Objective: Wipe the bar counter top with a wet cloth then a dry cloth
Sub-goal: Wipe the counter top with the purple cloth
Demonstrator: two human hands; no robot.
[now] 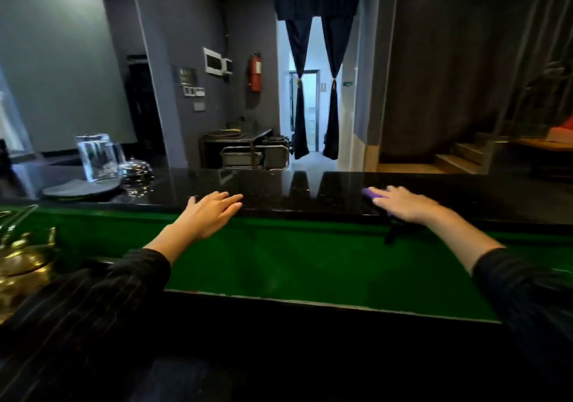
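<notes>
The glossy black bar counter top [294, 191] runs across the middle of the head view. My right hand [406, 205] lies flat on it, pressing down a purple cloth [370, 193] of which only a corner shows past the fingers. My left hand [210, 212] rests at the counter's near edge with its fingers spread and nothing in it. Both arms wear dark striped sleeves.
At the counter's left end stand a clear glass container [97, 157], a shiny bell [135, 167] and a dark round tray [80, 189]. A green ledge [294, 262] sits below the counter. Brass vessels [21, 265] are at the near left. Steps [462, 157] lie beyond on the right.
</notes>
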